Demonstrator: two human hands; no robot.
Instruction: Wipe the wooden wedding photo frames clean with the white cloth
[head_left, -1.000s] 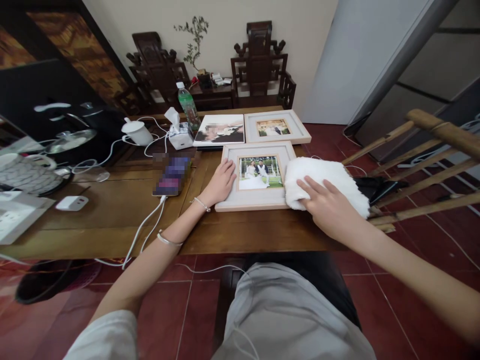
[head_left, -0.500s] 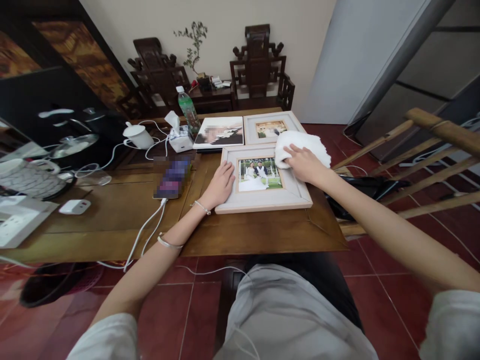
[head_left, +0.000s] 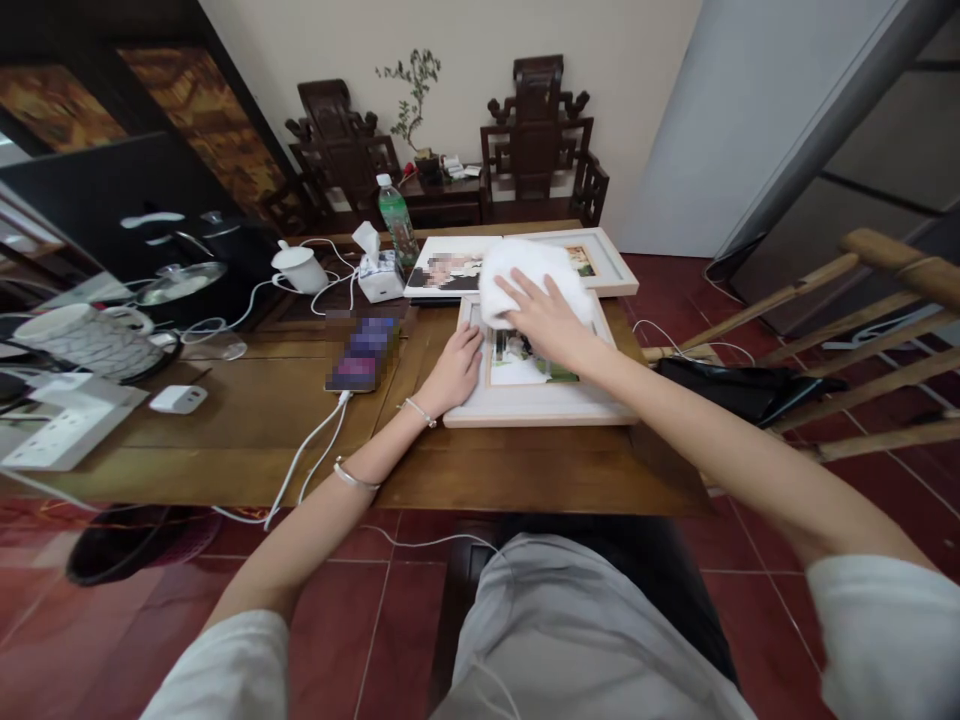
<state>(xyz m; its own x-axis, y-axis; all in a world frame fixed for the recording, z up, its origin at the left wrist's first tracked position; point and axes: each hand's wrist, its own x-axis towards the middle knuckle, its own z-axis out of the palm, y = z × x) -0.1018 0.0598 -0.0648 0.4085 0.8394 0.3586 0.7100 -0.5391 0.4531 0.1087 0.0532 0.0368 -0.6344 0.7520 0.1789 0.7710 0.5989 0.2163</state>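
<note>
A pale picture frame with a wedding photo lies flat near the table's front edge. My left hand grips its left side, fingers laid over the rim. On the frame's upper part, my right hand presses a folded white towel, its fingers spread across the cloth. The towel covers the top of the photo and overlaps the things behind. Beyond it lie a second pale frame and, to its left, a white-topped photo panel, both partly hidden by the towel.
Left of the frames are a phone on a white cable, a tissue box, a green-labelled bottle, a lidded white cup, a patterned kettle and a power strip. A wooden chair stands at right.
My right hand has slid the towel leftward, from the frame's upper right corner to its upper middle. My left hand stays on the frame's left side. The camera view has shifted slightly.
</note>
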